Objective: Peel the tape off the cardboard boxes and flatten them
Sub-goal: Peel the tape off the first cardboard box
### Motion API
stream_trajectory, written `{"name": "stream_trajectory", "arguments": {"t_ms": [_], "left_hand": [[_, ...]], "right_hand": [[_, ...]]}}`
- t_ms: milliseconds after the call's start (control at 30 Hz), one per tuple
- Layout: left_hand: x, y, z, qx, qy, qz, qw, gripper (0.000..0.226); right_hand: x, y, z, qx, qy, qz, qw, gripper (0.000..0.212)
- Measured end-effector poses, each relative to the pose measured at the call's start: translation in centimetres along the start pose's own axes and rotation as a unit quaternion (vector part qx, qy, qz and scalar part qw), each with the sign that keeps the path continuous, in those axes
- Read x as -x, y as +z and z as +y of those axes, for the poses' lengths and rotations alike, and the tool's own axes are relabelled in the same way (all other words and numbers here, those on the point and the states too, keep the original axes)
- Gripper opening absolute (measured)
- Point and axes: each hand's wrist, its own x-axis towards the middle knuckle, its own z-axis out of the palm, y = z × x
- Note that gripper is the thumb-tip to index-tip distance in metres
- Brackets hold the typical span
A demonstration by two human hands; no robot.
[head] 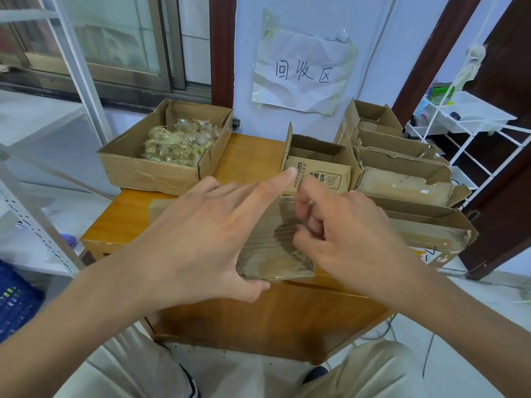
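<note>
- Where the wooden counter (253, 156) stands, a flat cardboard box (275, 254) covered in shiny tape lies near its front edge.
- A big open box (161, 168) full of peeled tape sits at the back left.
- The left hand (201, 234) rests on the flat box, fingers straight and spread.
- The right hand (342, 228) pinches the clear tape (287, 222) in curled fingers.

Standing against a pale wall (388, 38): wooden table (253, 156). Hanging above it, taped: crumpled paper sign (304, 73). Running along the left: sliding window (94, 38), white rack (34, 214). Showing at right: dark door frame (431, 56), white wire shelf (471, 130). Lying underneath: light tiled floor (253, 366).
</note>
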Motion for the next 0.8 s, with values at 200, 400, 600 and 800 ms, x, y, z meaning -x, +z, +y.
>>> {"name": "stream_trajectory", "arguments": {"t_ms": [200,400,600,800], "left_hand": [[0.2,0.0,-0.4,0.047,-0.030,-0.017,0.998,0.113],[-0.1,0.6,-0.2,0.017,-0.064,0.009,0.998,0.114],[-0.1,1.1,0.3,0.013,-0.107,0.064,0.992,0.132],[0.3,2.3,1.0,0.024,-0.156,0.107,0.982,0.116]], "right_hand": [[0.2,-0.7,1.3,-0.472,0.128,-0.028,0.872,0.013],[0.8,0.5,1.0,-0.229,0.115,0.048,0.965,0.040],[0.8,1.6,0.5,0.030,0.079,0.118,0.989,0.027],[0.1,2.8,0.9,-0.039,0.083,0.240,0.966,0.026]]}}
